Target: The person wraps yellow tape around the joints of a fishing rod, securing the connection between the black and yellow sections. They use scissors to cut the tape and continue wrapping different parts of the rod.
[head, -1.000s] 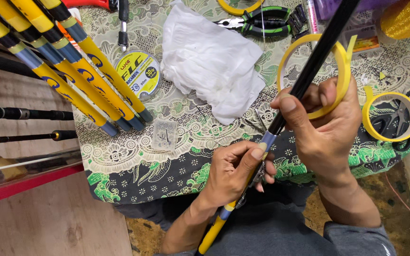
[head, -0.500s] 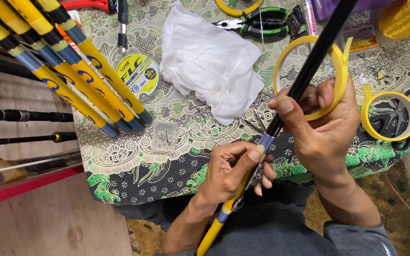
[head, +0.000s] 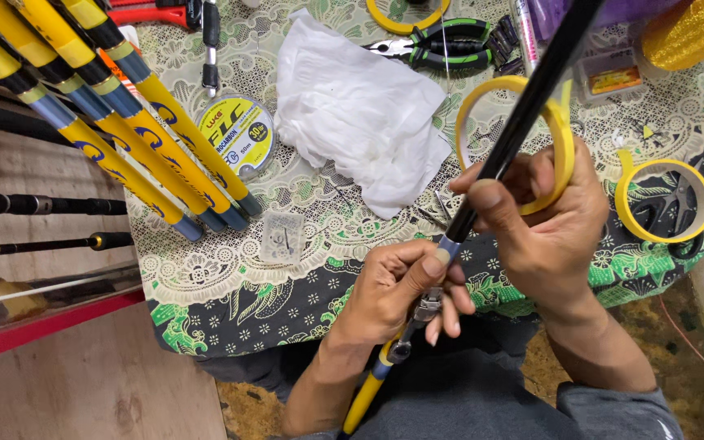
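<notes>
Holding the rod [head: 495,167] across your lap, your left hand [head: 397,293] is closed around it at the blue band, thumb on top, with a small metal guide showing just below the fingers. Your right hand [head: 552,232] is closed on the black blank just above, and a yellow tape ring [head: 565,151] hangs around its fingers and the blank.

Handling, by judgement:
- The rod is long and light but lever-heavy. Its black upper part runs up out of view over the counter [head: 230,285]; the yellow butt runs down past your knees. Two grips close together, as now, control it best.
- The blank is stiff along its length yet likely brittle to a side knock. Grip the wrapped blue band or the yellow section, not the guide.
- The gloss finish looks slippery. Use a full wrap of the fingers rather than a pinch.
- The tape ring is thin, soft and easily crushed; let it hang loose.

On the counter, near to far:
- a small clear packet [head: 281,236];
- a white cloth [head: 352,106] and a line spool [head: 238,130];
- a second tape ring [head: 622,208] around scissors [head: 676,200], at right;
- a bundle of yellow rods [head: 116,122], at left;
- green pliers [head: 437,45], at the far edge.
</notes>
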